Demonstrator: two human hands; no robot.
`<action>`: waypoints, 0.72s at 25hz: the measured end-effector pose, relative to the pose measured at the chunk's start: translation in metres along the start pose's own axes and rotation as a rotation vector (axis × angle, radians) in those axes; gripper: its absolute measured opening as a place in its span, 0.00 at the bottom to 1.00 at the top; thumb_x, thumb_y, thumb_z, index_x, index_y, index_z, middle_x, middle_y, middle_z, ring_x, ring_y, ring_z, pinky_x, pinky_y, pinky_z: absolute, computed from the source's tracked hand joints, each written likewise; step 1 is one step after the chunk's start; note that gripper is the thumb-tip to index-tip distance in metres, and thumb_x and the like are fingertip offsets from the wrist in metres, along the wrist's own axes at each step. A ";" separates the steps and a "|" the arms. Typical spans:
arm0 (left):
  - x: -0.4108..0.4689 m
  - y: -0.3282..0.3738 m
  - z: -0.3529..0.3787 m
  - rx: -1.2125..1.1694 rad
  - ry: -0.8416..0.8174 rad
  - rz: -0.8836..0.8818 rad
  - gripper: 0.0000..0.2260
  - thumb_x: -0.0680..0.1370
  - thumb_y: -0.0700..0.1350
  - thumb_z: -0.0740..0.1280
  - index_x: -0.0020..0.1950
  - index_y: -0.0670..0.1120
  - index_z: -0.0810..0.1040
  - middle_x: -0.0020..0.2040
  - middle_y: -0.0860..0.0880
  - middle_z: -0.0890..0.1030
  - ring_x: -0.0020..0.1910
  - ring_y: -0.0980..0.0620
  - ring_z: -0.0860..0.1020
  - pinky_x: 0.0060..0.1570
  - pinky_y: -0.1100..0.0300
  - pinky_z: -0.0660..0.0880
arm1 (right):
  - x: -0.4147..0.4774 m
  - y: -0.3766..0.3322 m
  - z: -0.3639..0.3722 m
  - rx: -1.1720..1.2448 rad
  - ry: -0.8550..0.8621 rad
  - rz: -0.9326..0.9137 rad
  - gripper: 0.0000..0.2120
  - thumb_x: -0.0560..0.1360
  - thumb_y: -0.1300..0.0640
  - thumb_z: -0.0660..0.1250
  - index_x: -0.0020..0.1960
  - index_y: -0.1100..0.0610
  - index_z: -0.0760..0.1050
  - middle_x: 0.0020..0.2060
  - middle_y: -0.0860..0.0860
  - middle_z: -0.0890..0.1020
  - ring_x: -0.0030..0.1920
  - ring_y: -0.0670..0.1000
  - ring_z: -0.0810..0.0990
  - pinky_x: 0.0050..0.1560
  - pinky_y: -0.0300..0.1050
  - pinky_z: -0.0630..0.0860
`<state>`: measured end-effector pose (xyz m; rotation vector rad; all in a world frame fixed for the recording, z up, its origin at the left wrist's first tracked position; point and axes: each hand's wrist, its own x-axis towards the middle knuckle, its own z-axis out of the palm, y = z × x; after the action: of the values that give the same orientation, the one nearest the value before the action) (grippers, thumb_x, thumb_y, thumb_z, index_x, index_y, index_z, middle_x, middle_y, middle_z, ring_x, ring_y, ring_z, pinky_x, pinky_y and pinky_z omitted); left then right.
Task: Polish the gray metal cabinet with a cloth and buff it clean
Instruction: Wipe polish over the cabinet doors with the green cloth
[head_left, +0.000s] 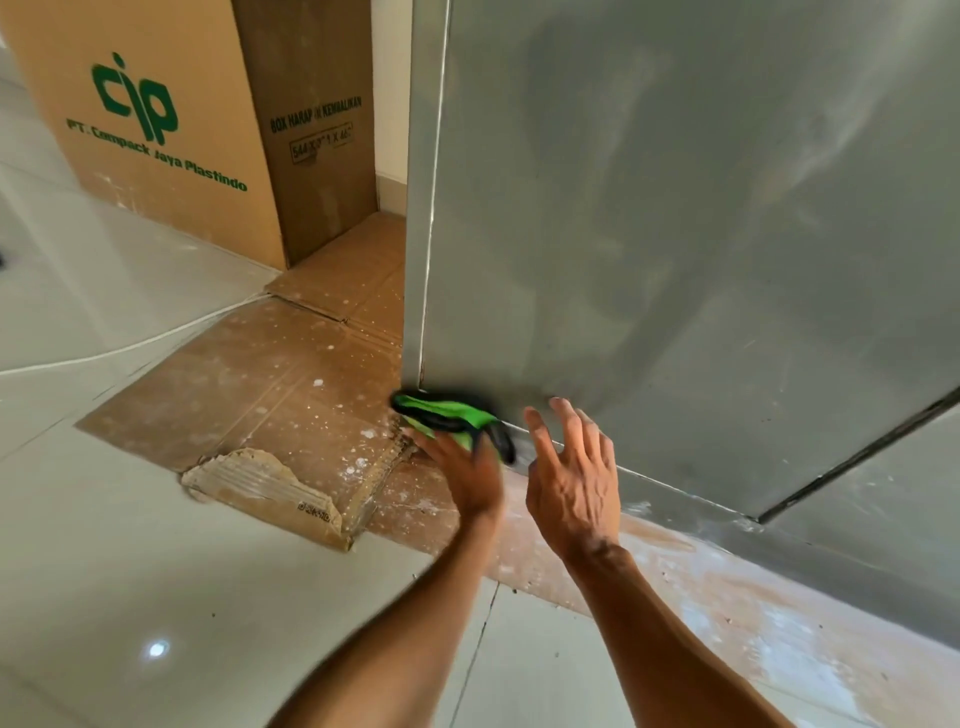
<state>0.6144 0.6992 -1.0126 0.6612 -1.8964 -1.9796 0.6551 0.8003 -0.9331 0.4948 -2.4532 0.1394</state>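
The gray metal cabinet (675, 234) fills the right side of the view, its panel dull and streaked. A green and black cloth (447, 415) lies against the cabinet's bottom left corner. My left hand (462, 473) holds the cloth and presses it to the lower edge; the hand is blurred. My right hand (571, 478) hovers just right of it with fingers spread, close to the bottom rim and holding nothing.
Flattened, paint-spattered cardboard (270, 395) lies on the tiled floor under the cabinet, with a torn corner curled up. A tall printed carton (171, 130) stands at the back left. A white cable (130, 348) runs across the tiles.
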 end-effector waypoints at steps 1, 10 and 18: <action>0.009 0.008 -0.007 -0.029 0.037 -0.121 0.42 0.76 0.64 0.53 0.84 0.49 0.39 0.83 0.45 0.35 0.83 0.43 0.41 0.81 0.40 0.44 | -0.003 0.004 -0.001 0.020 -0.047 0.022 0.27 0.70 0.67 0.70 0.69 0.58 0.75 0.67 0.62 0.75 0.61 0.63 0.75 0.55 0.57 0.77; -0.061 -0.007 0.033 0.130 -0.137 -0.218 0.45 0.73 0.76 0.55 0.82 0.48 0.59 0.83 0.47 0.59 0.80 0.43 0.62 0.79 0.51 0.61 | -0.015 0.033 -0.013 0.030 -0.121 0.072 0.20 0.77 0.56 0.65 0.69 0.55 0.73 0.63 0.57 0.77 0.59 0.58 0.77 0.51 0.53 0.79; -0.135 0.034 0.054 0.240 -0.137 -0.080 0.38 0.80 0.64 0.63 0.81 0.42 0.59 0.72 0.41 0.74 0.68 0.44 0.76 0.59 0.63 0.74 | -0.046 0.060 -0.032 0.106 -0.030 0.565 0.11 0.74 0.64 0.68 0.56 0.56 0.79 0.44 0.54 0.81 0.41 0.59 0.80 0.31 0.46 0.72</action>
<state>0.6960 0.8144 -0.9636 0.6891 -2.2478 -1.9051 0.6839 0.8770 -0.9336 -0.1685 -2.5597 0.4971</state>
